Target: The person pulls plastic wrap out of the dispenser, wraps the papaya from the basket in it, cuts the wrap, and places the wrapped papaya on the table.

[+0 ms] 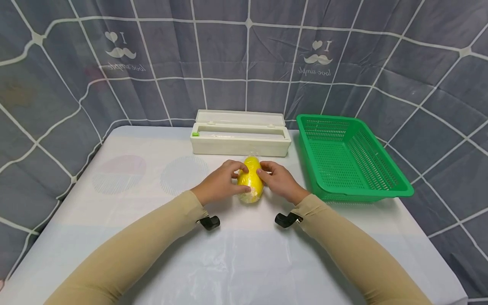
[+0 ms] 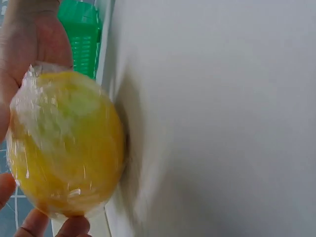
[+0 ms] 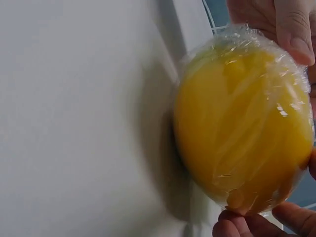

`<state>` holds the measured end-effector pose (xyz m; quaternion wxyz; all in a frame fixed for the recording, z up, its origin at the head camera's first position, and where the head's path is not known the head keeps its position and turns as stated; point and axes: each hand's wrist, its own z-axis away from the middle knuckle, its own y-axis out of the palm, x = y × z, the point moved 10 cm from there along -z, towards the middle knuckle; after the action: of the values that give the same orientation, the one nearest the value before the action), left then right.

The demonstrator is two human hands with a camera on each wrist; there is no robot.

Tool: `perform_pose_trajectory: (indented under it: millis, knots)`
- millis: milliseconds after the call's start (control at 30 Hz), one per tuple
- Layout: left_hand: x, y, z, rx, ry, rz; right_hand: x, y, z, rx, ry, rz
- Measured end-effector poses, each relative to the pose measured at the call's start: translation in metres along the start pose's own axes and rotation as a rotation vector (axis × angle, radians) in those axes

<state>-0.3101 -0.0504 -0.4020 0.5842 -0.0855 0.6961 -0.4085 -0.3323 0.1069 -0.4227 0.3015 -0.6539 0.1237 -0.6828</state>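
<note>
A yellow, gourd-shaped fruit or vegetable (image 1: pixel 250 179) lies on the white table between both hands, its narrow end toward the back. Clear plastic wrap covers it, bunched and wrinkled at the near end in the left wrist view (image 2: pixel 74 138). My left hand (image 1: pixel 224 180) holds its left side, with the thumb low and the fingers curled near the neck. On the other side, my right hand (image 1: pixel 281 180) grips the upper right with thumb and fingers. In the right wrist view, the wrapped yellow piece (image 3: pixel 242 128) shows fingertips around its far end.
Behind the hands stands a long white plastic-wrap dispenser (image 1: pixel 240 147), lid raised, a green slider at its left end. A green perforated basket (image 1: pixel 362 192) sits at the right of the table (image 1: pixel 236 262). Grey checked curtain (image 1: pixel 225 59) surrounds the back and sides.
</note>
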Motion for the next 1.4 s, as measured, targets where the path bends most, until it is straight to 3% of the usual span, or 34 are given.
perform_pose_trajectory:
  millis: [167, 333, 433, 600, 667, 767, 867, 933, 1067, 1233, 1400]
  knots:
    - [0.004, 0.000, 0.004, 0.043, -0.014, 0.074, 0.002, 0.002, 0.006, 0.034, -0.004, -0.025]
    - [0.004, -0.002, 0.008, 0.058, -0.032, 0.081, 0.001, 0.005, 0.013, 0.083, 0.016, -0.080]
    - [-0.001, -0.001, 0.010, 0.048, -0.032, 0.012, 0.002, 0.003, 0.014, 0.074, 0.018, -0.036]
    - [-0.015, 0.009, 0.014, 0.062, -0.004, -0.204, 0.004, -0.006, 0.019, 0.015, 0.023, 0.171]
    - [-0.020, 0.013, 0.015, 0.078, 0.013, -0.258, 0.012, -0.012, 0.022, -0.018, -0.021, 0.260]
    - [-0.025, 0.015, 0.014, 0.104, 0.043, -0.302, 0.033, -0.017, 0.027, -0.033, -0.179, 0.383]
    - [-0.027, 0.013, 0.013, 0.130, 0.056, -0.309, 0.050, -0.014, 0.033, 0.023, -0.330, 0.485]
    - [-0.026, 0.009, 0.013, 0.134, 0.047, -0.309, 0.054, -0.012, 0.036, 0.073, -0.371, 0.536]
    - [-0.020, -0.001, 0.013, 0.107, 0.021, -0.297, 0.050, -0.013, 0.037, 0.126, -0.326, 0.556]
    - [-0.015, -0.013, 0.011, 0.018, 0.022, -0.311, 0.043, -0.014, 0.036, 0.163, -0.256, 0.521]
    - [-0.013, -0.018, 0.007, -0.041, 0.045, -0.339, 0.040, -0.009, 0.039, 0.203, -0.250, 0.474]
